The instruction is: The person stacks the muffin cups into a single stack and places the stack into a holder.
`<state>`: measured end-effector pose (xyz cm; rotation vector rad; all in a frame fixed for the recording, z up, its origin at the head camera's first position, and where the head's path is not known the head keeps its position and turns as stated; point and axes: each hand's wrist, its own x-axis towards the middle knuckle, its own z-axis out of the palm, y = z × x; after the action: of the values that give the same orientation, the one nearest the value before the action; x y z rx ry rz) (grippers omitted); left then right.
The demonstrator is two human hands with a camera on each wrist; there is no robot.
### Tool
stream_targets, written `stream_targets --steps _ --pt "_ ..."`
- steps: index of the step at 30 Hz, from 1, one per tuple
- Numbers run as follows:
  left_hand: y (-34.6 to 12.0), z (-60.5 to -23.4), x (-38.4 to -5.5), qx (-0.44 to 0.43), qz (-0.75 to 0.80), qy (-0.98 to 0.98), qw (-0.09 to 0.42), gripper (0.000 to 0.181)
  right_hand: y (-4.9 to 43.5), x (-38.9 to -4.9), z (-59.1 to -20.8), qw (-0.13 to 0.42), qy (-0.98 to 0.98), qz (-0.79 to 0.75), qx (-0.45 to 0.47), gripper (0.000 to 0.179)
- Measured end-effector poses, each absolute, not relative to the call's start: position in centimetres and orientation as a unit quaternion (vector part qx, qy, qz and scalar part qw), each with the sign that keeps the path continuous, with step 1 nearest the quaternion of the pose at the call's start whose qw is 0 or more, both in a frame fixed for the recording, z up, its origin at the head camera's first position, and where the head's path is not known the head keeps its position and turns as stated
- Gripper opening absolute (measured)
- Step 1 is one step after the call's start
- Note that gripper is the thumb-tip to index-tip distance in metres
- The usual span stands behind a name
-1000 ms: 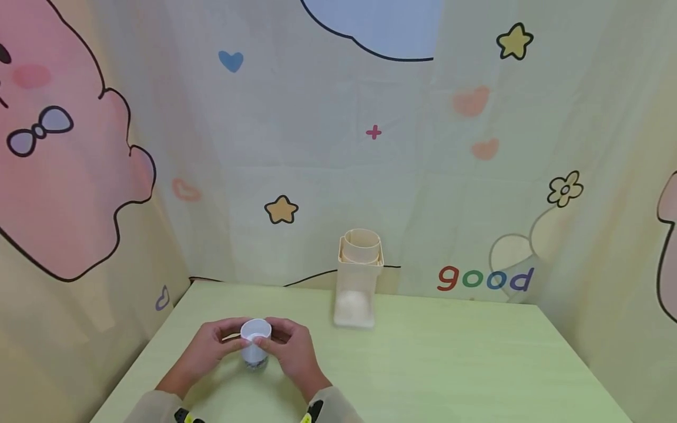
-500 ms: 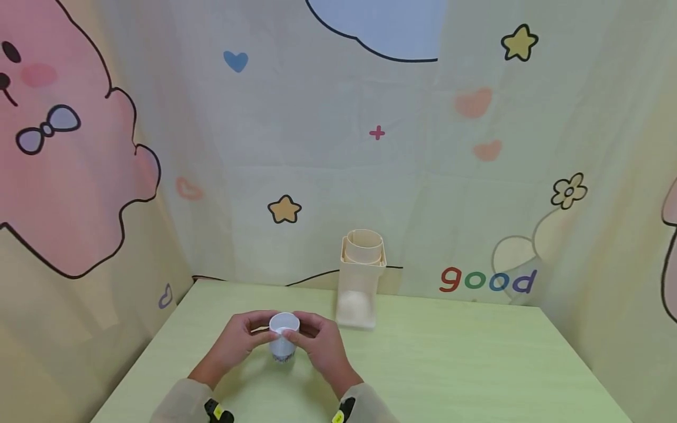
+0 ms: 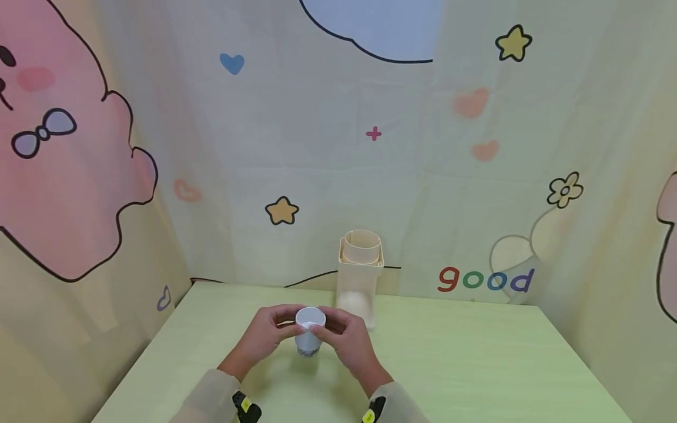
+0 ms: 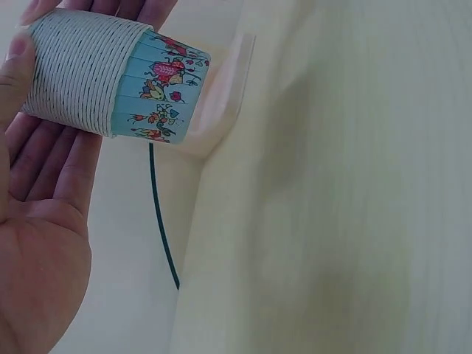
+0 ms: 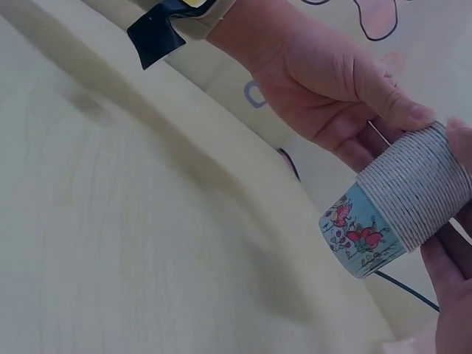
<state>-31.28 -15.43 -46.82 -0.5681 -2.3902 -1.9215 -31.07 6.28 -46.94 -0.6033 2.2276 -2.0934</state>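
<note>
A stack of nested paper cups (image 3: 308, 345) is held upright above the table between both hands. Its many white rims sit close together, and the lowest cup (image 4: 164, 92) shows a light blue side with red flowers. My left hand (image 3: 262, 335) grips the stack from the left, thumb at the front and fingers behind. From the right, my right hand (image 3: 350, 343) grips it in the same way, its thumb (image 5: 402, 110) pressing on the rims. Behind the hands stands a cream cup dispenser (image 3: 358, 279) with a round tube on top; the hands hide part of its base.
The pale green table (image 3: 465, 352) runs back to a printed curtain (image 3: 296, 135). The dispenser stands at the table's back edge, close to that curtain. Further curtain walls close in the left and right sides.
Both hands have carried the paper cups to the right and slightly away from me, toward the dispenser. Their grip looks the same. The dispenser stays in place.
</note>
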Motion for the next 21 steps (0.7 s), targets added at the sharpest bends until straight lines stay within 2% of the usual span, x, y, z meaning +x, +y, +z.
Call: stream_targets --steps 12,21 --pt "-12.3 -43.9 -32.3 -0.188 -0.606 -0.773 0.02 0.042 9.8 -31.7 -43.6 0.018 0.729 -0.654 -0.201 0.05" --pt "-10.9 -41.5 -33.3 -0.191 -0.611 -0.768 0.014 0.043 11.3 -32.1 -41.3 -0.009 0.74 -0.644 -0.195 0.045"
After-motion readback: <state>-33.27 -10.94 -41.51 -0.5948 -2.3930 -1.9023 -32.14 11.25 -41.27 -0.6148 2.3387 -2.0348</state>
